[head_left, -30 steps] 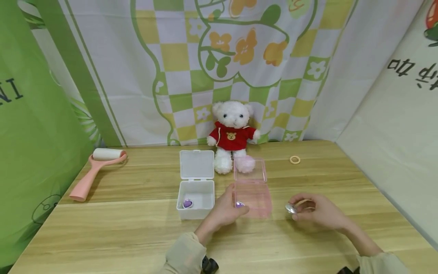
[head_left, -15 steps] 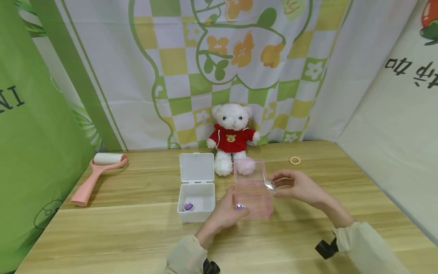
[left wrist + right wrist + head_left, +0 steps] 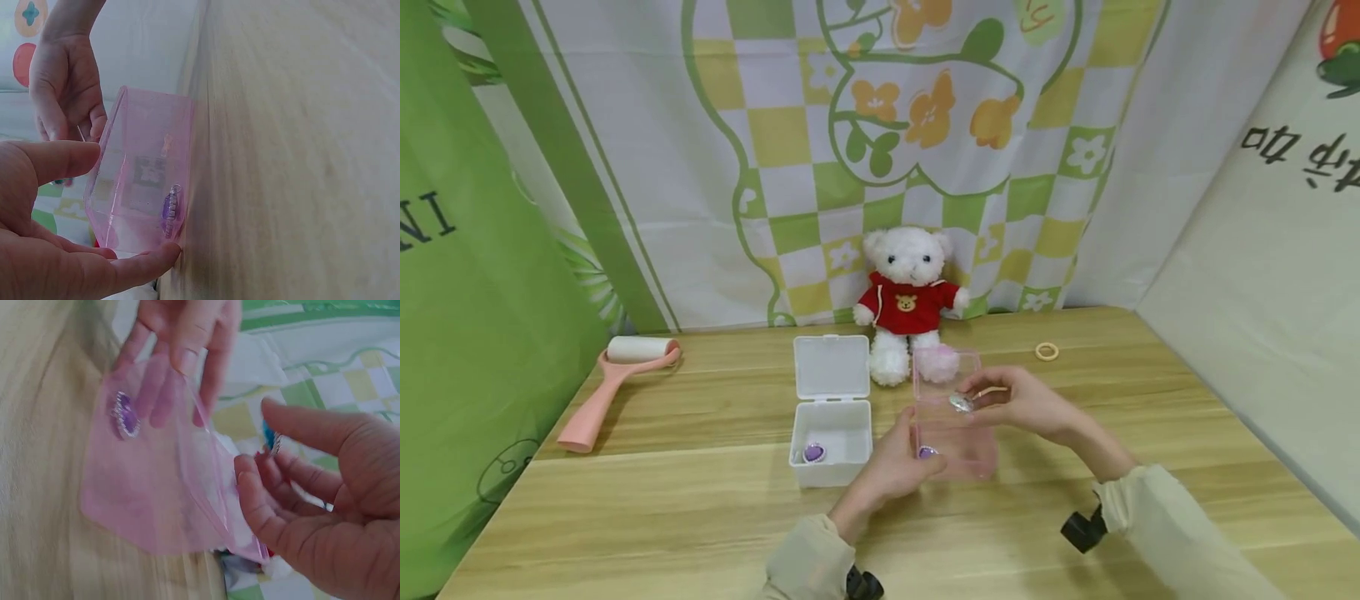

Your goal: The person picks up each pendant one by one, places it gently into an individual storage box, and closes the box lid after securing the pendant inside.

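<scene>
A see-through pink box [image 3: 964, 458] stands with its lid raised on the wooden table. My left hand [image 3: 891, 462] grips its left side, thumb at the front and fingers behind the wall. Inside, by that wall, lies a purple gem charm with a beaded silver edge [image 3: 127, 416]. My right hand [image 3: 1030, 406] pinches another gem charm [image 3: 960, 403] above the box's opening; the right wrist view shows it as blue with a beaded edge. To the left, an open white box [image 3: 831, 477] holds a purple gem charm [image 3: 814, 452].
Behind the boxes sits a white teddy bear [image 3: 906, 304] in a red hoodie, against a patterned curtain [image 3: 797, 192]. A pink-handled lint roller [image 3: 598, 408] lies at the far left. Toward the back right lies a small yellowish ring [image 3: 1047, 352].
My right hand has moved left and slightly up with the gem charm, from right of the pink box to above it. My left hand keeps its grip on the box.
</scene>
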Demonstrator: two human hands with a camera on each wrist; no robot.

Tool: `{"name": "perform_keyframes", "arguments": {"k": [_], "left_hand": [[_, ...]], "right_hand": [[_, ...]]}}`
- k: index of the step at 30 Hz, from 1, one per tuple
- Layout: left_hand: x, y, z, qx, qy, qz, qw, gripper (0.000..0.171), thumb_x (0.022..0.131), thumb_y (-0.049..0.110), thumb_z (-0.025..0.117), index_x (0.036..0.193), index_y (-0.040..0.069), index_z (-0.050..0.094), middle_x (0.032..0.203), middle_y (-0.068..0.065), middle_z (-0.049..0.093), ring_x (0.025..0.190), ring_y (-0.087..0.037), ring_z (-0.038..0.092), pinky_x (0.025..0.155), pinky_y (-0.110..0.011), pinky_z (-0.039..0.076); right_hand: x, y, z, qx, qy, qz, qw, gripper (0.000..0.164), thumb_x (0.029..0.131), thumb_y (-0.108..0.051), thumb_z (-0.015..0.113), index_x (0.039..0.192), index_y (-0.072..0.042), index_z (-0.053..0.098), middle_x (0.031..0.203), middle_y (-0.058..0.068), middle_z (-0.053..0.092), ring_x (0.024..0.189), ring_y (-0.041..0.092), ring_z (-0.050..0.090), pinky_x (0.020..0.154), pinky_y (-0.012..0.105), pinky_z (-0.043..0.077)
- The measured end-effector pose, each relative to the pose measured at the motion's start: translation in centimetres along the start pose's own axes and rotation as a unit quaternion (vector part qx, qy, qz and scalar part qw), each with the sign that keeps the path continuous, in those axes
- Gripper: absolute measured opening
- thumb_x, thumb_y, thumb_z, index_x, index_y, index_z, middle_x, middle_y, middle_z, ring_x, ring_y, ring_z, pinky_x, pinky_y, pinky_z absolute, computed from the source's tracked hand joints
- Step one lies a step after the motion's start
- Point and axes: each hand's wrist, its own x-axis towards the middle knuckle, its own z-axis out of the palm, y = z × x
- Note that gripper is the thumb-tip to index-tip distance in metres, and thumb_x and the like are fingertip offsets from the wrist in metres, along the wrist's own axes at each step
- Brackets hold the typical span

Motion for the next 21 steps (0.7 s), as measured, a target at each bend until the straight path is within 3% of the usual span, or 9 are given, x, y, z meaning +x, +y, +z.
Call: {"name": "perform_keyframes", "arguments": {"k": [8,16,21], "left_hand": [[0.2,-0.1,0.0,0.014,0.002,0.007,0.9999,0.09,0.077,0.015,0.073,0.146,-0.01,0.021,0.134,-0.035,0.045,0.123,-0.043,0.046,0.103,-0.053,0.037],[0.3,-0.1,0.1,0.016,0.002,0.007,0.9998,0.09,0.078,0.015,0.073,0.146,-0.01,0.021,0.136,-0.034,0.044,0.125,-0.044,0.043,0.105,-0.054,0.034],[0.2,-0.1,0.1,0.023,0.006,0.006,0.9997,0.089,0.078,0.017,0.073,0.146,-0.01,0.022,0.136,-0.035,0.043,0.126,-0.043,0.043,0.106,-0.053,0.034]], "right_hand": [[1.4,0.4,2.0,-0.094,0.001,-0.004,0.996,0.025,0.077,0.001,0.075,0.099,0.005,0.064,0.092,0.01,0.064,0.088,0.022,0.06,0.08,0.039,0.053],[2.0,0.1,3.4,-0.111,-0.001,0.059,0.992,0.024,0.075,-0.004,0.078,0.092,0.005,0.065,0.085,0.009,0.065,0.081,0.017,0.06,0.073,0.03,0.051],[2.3,-0.3,4.5,-0.147,0.007,0.099,0.984,0.018,0.07,0.001,0.077,0.081,0.003,0.063,0.07,0.004,0.056,0.064,0.013,0.051,0.057,0.026,0.045]]}}
